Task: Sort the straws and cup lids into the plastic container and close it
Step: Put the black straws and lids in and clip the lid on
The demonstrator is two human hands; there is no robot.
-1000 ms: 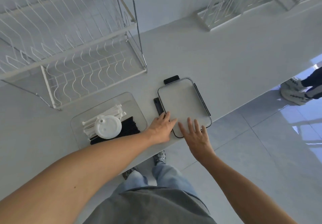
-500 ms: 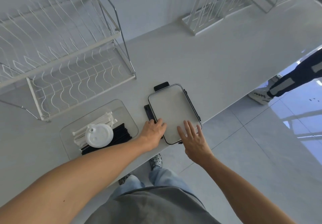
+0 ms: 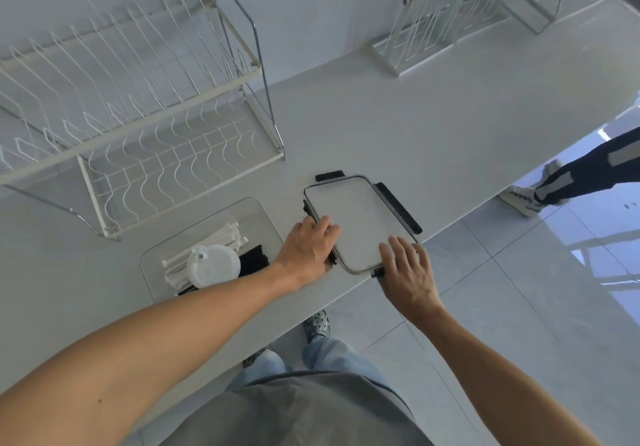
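Observation:
A clear plastic container (image 3: 263, 215) lies on the white counter at the near left. It holds white straws (image 3: 211, 244), black straws (image 3: 255, 257) and a white cup lid (image 3: 213, 267) on top of them. To its right the flat container lid (image 3: 360, 218) with black clasps lies on the counter by the front edge. My left hand (image 3: 308, 248) clasps the lid's left edge, fingers on top and thumb at the rim. My right hand (image 3: 408, 272) covers its near right corner, fingers spread on top and thumb at the near edge.
A large white wire dish rack (image 3: 138, 126) stands behind the container. Two smaller racks (image 3: 440, 26) stand at the far right by the wall. The counter edge runs diagonally just beside the lid. Another person's leg and shoe (image 3: 540, 192) are on the floor to the right.
My left hand has slid from the lid's near corner up onto its left edge. My right hand has closed over the near right corner. The other person's leg has stepped further in.

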